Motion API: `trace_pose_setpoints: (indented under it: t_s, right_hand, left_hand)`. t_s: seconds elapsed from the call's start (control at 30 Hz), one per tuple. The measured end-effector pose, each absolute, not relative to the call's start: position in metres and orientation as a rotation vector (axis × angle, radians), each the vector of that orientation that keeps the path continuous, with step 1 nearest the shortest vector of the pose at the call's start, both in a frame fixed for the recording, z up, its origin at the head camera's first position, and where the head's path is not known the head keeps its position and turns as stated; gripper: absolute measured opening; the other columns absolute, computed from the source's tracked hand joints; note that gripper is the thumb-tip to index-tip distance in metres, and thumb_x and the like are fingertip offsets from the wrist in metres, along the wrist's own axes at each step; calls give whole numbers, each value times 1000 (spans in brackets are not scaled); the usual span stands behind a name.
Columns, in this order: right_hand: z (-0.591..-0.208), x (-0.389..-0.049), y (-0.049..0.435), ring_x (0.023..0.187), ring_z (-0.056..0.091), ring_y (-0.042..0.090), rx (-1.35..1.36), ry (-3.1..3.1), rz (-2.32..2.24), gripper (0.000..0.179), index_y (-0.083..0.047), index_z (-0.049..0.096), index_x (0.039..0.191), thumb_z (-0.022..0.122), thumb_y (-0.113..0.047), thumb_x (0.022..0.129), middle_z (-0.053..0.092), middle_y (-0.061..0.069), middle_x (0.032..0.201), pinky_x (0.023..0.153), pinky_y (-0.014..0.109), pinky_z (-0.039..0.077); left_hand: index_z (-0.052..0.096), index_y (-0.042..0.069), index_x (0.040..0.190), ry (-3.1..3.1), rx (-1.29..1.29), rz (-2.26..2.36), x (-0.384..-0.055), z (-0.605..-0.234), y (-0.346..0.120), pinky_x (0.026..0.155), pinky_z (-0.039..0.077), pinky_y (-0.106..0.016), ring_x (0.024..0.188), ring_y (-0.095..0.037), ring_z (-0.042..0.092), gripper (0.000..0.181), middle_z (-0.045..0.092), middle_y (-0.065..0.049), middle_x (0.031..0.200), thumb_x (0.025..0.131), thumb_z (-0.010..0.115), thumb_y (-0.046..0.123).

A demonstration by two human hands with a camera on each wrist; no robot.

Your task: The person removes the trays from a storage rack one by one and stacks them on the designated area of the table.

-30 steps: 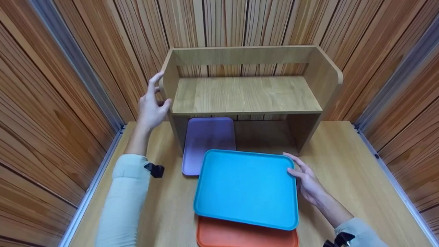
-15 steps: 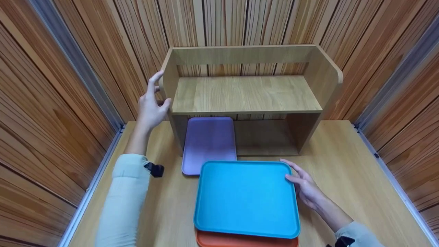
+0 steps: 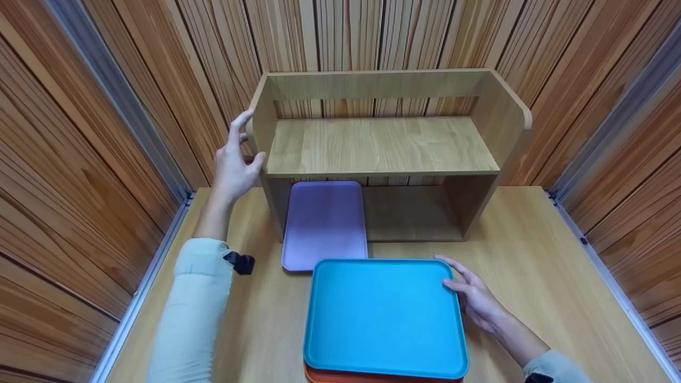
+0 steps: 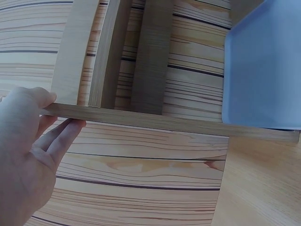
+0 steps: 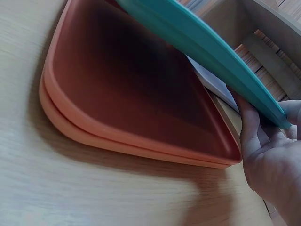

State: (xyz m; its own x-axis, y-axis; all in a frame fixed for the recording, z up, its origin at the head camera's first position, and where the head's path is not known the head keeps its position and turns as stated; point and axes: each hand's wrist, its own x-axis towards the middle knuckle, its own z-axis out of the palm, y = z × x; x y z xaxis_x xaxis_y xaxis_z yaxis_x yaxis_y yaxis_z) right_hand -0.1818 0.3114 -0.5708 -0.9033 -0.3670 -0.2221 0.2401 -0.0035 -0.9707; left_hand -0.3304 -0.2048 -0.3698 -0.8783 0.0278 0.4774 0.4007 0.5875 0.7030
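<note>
My right hand [image 3: 479, 302] pinches a blue tray [image 3: 385, 319] near its far right corner, thumb on the rim and fingers beneath. In the right wrist view, this tray [image 5: 207, 42] slants over a stack of orange trays [image 5: 117, 99], with a gap between them at this side. From the head only a strip of the orange [image 3: 383, 377] shows. With its thumb on one face and fingers on the other, my left hand [image 4: 33, 150] grips the side panel [image 4: 155, 120] of a wooden shelf [image 3: 383, 146]. A purple tray [image 3: 325, 229] lies in the shelf's lower left, its front end sticking out.
The shelf stands at the back of a wooden table [image 3: 511, 276], against a wood-plank wall [image 3: 351, 32]. Plank walls with grey metal strips [image 3: 143, 314] close in both sides. The purple tray's front edge is right by the blue tray's far edge.
My right hand has drawn the blue tray toward me and straightened it, so it covers more of the orange trays and less of the purple one. My left hand has stayed at the shelf.
</note>
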Motion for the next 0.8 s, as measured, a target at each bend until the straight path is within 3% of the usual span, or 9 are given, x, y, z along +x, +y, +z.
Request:
trace_pose_setpoints:
  t_s: [0.13, 0.27, 0.43, 0.6, 0.8]
  right_hand:
    - [-573, -181, 313, 136, 68, 11, -154, 1829, -1976, 58, -28, 34, 177, 51, -25, 121, 48, 0, 163, 111, 37, 62]
    - [-576, -180, 313, 138, 66, 9, -153, 1834, -1972, 59, -26, 35, 177, 52, -25, 121, 44, 6, 170, 112, 34, 61]
    - [-578, -178, 312, 140, 62, 8, -124, 1877, -1930, 61, -23, 32, 178, 52, -26, 121, 23, 23, 182, 114, 31, 57]
    - [-579, -177, 311, 144, 59, 10, -107, 1884, -1917, 64, -21, 30, 179, 53, -27, 120, 17, 26, 185, 115, 29, 55]
    - [-579, -177, 309, 162, 45, 22, -70, 1927, -1870, 68, -15, 26, 180, 54, -29, 120, 16, 22, 189, 122, 27, 48]
  left_hand:
    - [31, 35, 175, -2397, -346, -1194, -331, -370, -205, 73, 64, -27, 97, -41, 82, 82, 58, -33, 163, 108, 64, 0]
    - [31, 34, 175, -2392, -352, -1187, -332, -370, -206, 66, 56, -15, 94, -39, 81, 81, 58, -34, 163, 108, 64, 0]
    - [30, 35, 175, -2398, -349, -1191, -332, -370, -205, 74, 64, -31, 99, -42, 82, 82, 56, -31, 166, 109, 64, 1]
    - [30, 35, 175, -2395, -354, -1214, -331, -369, -205, 86, 70, -52, 111, -48, 81, 82, 54, -32, 167, 109, 63, 0]
    - [29, 35, 175, -2395, -355, -1223, -331, -370, -205, 90, 71, -59, 115, -51, 80, 82, 55, -33, 166, 109, 63, -1]
